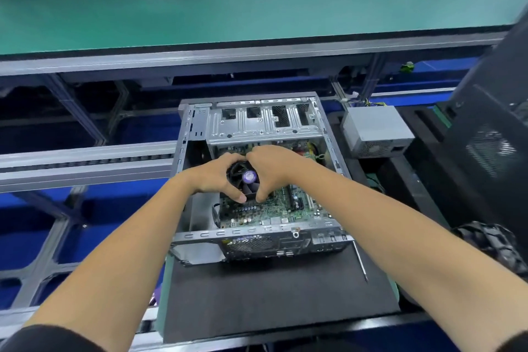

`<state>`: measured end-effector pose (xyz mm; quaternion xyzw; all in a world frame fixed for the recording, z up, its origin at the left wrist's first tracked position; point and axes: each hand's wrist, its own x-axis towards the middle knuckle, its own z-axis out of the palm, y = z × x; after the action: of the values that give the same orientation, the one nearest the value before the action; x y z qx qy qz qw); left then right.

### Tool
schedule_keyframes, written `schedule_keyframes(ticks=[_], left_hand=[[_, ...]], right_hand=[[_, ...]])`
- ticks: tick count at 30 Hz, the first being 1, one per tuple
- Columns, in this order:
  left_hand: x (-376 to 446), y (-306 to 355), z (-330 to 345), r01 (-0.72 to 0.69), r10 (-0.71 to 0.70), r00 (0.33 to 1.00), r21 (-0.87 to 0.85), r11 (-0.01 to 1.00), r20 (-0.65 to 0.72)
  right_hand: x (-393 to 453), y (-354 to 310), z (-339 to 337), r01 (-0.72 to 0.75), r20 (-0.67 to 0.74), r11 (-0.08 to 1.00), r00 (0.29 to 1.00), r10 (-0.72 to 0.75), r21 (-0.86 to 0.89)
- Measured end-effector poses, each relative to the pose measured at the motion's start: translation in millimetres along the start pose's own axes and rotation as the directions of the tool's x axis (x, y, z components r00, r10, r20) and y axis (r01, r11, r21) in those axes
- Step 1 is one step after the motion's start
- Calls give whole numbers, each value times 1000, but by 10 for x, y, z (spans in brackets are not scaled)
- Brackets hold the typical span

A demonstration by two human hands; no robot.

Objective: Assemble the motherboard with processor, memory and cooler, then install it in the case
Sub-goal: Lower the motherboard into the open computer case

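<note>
- both arms reach straight out from the bottom corners, bare forearms, dark sleeves just showing at the edges
- left hand (220, 177) is curled round the left side of the cooler (248, 180), thumb down by the near edge, fingers hooked over the far side
- right hand (274, 170) does the same from the right, thumb pressing down at the cooler's front. fingertips of both hands nearly meet over the top
- so both hands are grasping the cooler, neither one loose
- cooler sits on the motherboard (268, 208), which is lying inside the open case (257, 120). case rests on a dark mat (271, 294) on the surface
- hands cover most of the cooler, only the black fan blades and a purple round hub sticker peek through. can't read the sticker, too blurry
- board's far half is hidden under the hands and the drive cage
- screwdriver (360, 261) lies on the mat right of the case, grey power supply (377, 131) further back on the right
- no readable writing anywhere
</note>
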<state>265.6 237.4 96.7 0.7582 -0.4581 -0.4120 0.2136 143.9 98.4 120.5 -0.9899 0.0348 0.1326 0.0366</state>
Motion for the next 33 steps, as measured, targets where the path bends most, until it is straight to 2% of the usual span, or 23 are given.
schedule_keyframes(ticks=[3,8,13,15,17,19,20,23,25,27,29,33], left_hand=[[5,4,-16,-1,1,1000,40,999,3],[59,-22,32,-1,1,1000,51,999,-14],[69,29,103,-21,20,999,-18,1000,-28],[91,30,130,-12,8,997,-57,998,-74],[125,6,137,41,-51,978,-53,998,-201],[159,-42,117,187,-163,935,46,981,-316],[169,-75,112,278,-233,918,99,956,-322],[135,-107,174,470,-445,881,200,859,-161],[109,-93,245,509,-514,856,267,819,-56],[115,-91,315,498,-522,853,304,812,-5],[130,-86,367,470,-504,864,353,809,3],[134,-75,400,492,-497,864,347,798,-84]], right_hand=[[-9,-7,44,-1,-33,999,999,3,54],[-53,9,223,-20,-13,982,1000,23,190],[-69,131,173,-25,12,995,1000,24,99],[-81,194,170,-45,31,994,999,43,96],[-112,248,186,-64,49,993,997,59,104],[-127,280,196,-62,65,993,996,56,100],[-131,286,201,-56,73,994,996,49,96],[-115,295,195,-50,78,996,996,44,79],[-95,296,198,-44,81,997,996,38,69],[-78,303,206,-43,91,997,995,37,68],[-58,309,202,-47,108,997,993,39,68],[-35,334,170,-47,109,997,993,41,53]])
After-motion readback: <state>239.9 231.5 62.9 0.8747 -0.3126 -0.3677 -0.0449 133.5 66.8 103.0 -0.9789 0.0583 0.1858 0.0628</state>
